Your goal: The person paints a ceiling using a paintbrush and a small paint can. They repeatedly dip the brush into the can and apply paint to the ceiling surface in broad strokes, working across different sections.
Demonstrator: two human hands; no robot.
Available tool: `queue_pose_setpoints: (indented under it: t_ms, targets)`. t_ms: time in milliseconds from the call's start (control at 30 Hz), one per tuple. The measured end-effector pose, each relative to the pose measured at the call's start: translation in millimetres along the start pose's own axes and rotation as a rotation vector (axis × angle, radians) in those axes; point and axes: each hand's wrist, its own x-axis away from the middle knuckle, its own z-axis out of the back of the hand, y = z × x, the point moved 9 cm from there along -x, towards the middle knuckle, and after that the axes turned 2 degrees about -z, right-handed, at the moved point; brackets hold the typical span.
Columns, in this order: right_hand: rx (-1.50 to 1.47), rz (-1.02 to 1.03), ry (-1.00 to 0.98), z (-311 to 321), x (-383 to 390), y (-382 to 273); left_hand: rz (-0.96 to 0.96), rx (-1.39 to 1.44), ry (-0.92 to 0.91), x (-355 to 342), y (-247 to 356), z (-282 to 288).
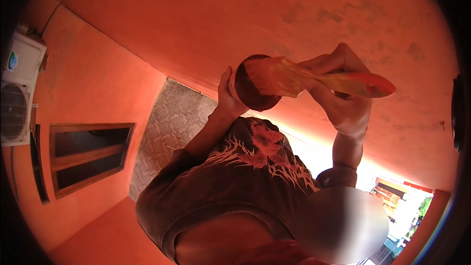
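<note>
My left hand (228,95) is wrapped round the side of a small round container (251,99) with a dark inside. The container is tilted so that its mouth shows; what lies in it is too dark to make out. My right hand (349,105) grips a paintbrush (355,84) by its yellowish handle, which ends in a red tip with a hole. The brush's wide, orange-tinted bristles (269,76) reach across the container's mouth. Whether they touch its rim or inside, I cannot tell.
An orange wall (206,14) with grey worn patches (358,7) spreads behind my hands. At the left are a wooden-framed window (91,157) and a white air-conditioner unit (18,88). Patterned grey tiles (169,122) lie below. Bright daylight enters at the lower right.
</note>
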Motion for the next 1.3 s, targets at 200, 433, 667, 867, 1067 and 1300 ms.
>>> queue_pose_setpoints:
  t_ms: [200, 433, 667, 867, 1067, 1300]
  targets:
    - [0.049, -0.06, -0.083, -18, -3, 0, -0.01, -0.059, -0.047, 1, -2, -7]
    - [0.266, -0.11, -0.132, -37, -10, 7, 0.028, -0.175, -0.044, 0, -10, -9]
    - [0.315, 0.03, -0.157, -47, -8, 5, 0.051, -0.121, -0.027, 5, -13, -18]
    - [0.496, 0.092, -0.166, -54, -8, 6, 0.056, -0.061, -0.044, 7, -15, -21]
    - [0.565, 0.044, -0.232, -60, -7, 12, 0.058, 0.01, -0.085, 8, -17, -24]
    - [0.578, 0.022, -0.224, -59, -5, 14, 0.058, 0.075, -0.139, 10, -20, -31]
